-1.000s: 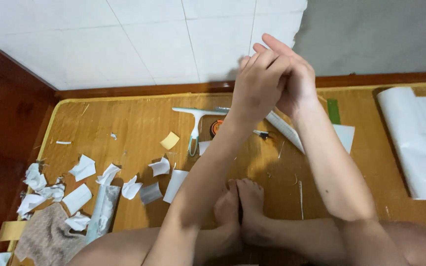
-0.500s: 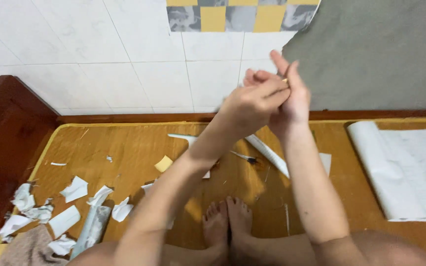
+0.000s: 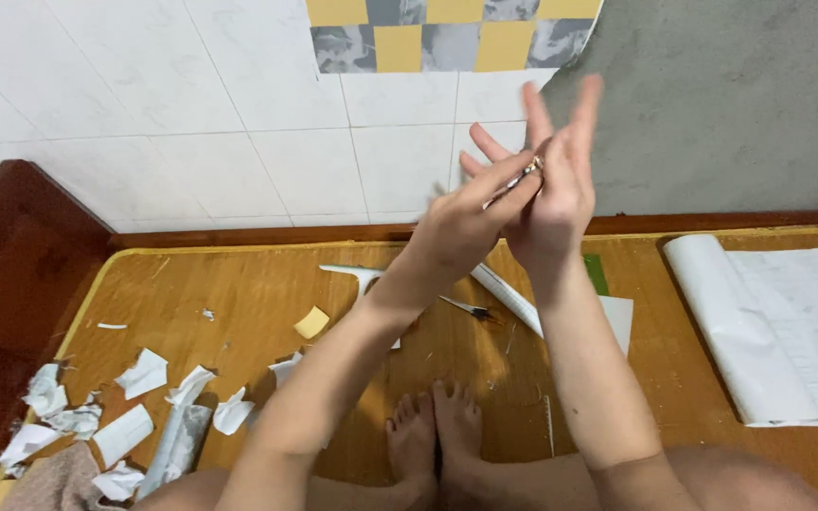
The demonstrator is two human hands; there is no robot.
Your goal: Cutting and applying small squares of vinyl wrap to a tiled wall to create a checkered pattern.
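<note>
1. both hands are raised in the upper middle of the frame, in front of the white tiled wall [image 3: 191, 123]. the left hand [image 3: 461, 222] lies across the right hand [image 3: 556, 189], and between them sits a small shiny metal object [image 3: 523, 177], thin and silvery; too small to tell just what it is.
2. the left hand's fingers are closed in a pinch on that metal piece. the right hand is open, fingers spread and pointing up, its palm backing the piece.
3. judging from this, the step in hand is fine work on the small piece at fingertip level. to do it well: hold the pinch firm but light, brace the right palm against it, and keep the wrists touching so neither hand wavers.
4. working this high means a slip would drop the piece onto the wooden mat [image 3: 239, 312] among the litter; lower hands would be safer.
5. below, in the middle of the frame, scissors [image 3: 471, 308] lie near a white strip [image 3: 508, 298]. torn white paper scraps [image 3: 144, 374] crowd the lower left.
6. a rolled white sheet [image 3: 769, 331] lies at the right edge. bare feet [image 3: 433, 431] rest at the bottom centre.
</note>
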